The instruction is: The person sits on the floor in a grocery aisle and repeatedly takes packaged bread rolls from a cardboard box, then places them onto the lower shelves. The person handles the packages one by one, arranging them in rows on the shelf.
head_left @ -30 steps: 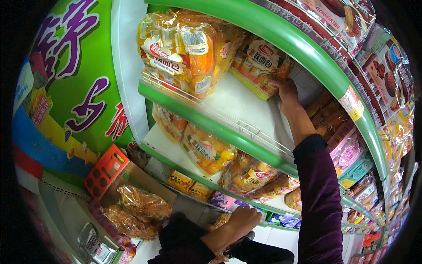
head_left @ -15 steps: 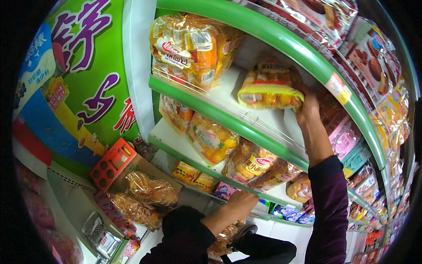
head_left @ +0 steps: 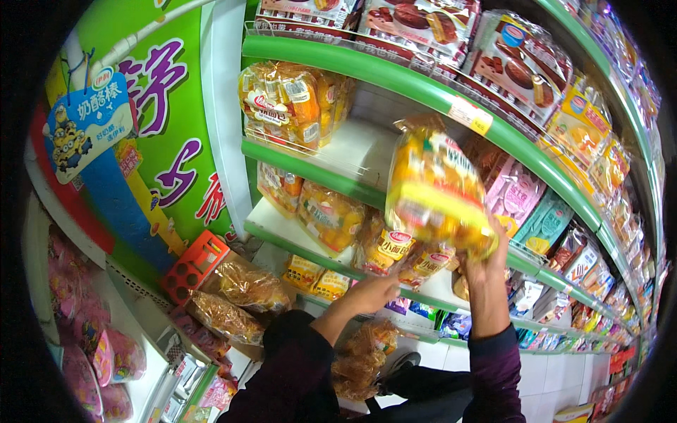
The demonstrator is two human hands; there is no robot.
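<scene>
In my right hand (head_left: pixel 486 257) is a yellow-banded clear bag of bread (head_left: pixel 441 187), gripped by its lower right end and tilted in front of the shelves. Motion blurs part of it. My left hand (head_left: pixel 367 295) is lower and further left, its fingers curled; whether anything is inside them is hidden. Just beyond that hand, bags of small buns (head_left: pixel 384 247) sit on the middle shelf. Below it shows another clear bag of bread (head_left: pixel 363 359), beside my legs; I cannot tell what supports it.
Upright bread packs (head_left: pixel 289 102) fill the upper shelf's left end. A green shelf edge (head_left: pixel 352 63) curves overhead, with boxed cakes (head_left: pixel 423 25) above it. At left, a cardboard box (head_left: pixel 243 345) holds bagged loaves beside an orange carton (head_left: pixel 194 264). Pink packs (head_left: pixel 123 356) stand lower left.
My right hand has drawn the yellow-banded bread bag off the upper shelf, down and toward me. My left hand has shifted slightly left and up. The whole view has tilted up.
</scene>
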